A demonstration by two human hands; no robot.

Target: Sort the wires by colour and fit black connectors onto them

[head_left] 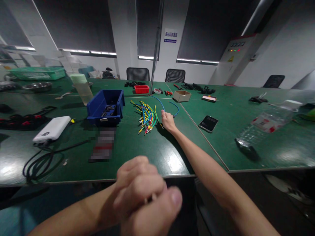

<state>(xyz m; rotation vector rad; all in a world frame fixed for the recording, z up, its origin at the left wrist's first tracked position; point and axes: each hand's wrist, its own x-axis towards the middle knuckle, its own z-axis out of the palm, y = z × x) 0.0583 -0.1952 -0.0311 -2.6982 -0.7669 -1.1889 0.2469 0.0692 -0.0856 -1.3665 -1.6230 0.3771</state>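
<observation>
Over the table, my right hand (168, 120) is closed around a blue wire (160, 102). A curved blue length (176, 108) also shows on the far side of that hand; whether it is the same wire I cannot tell. Just left lies a loose bundle of yellow, blue and green wires (147, 116) with ring terminals on their near ends. My left hand (145, 193) is raised close to the camera, in front of the table edge, with its fingers curled shut. Small pale bits show between its thumb and fingers, too blurred to name.
Left of the wires stands a blue bin (105, 106) with dark parts inside. A white power bank (52, 128) with black cable lies further left. To the right are a phone (208, 124), a cardboard box (182, 95) and a plastic bottle (264, 123). A red tray (141, 89) sits behind.
</observation>
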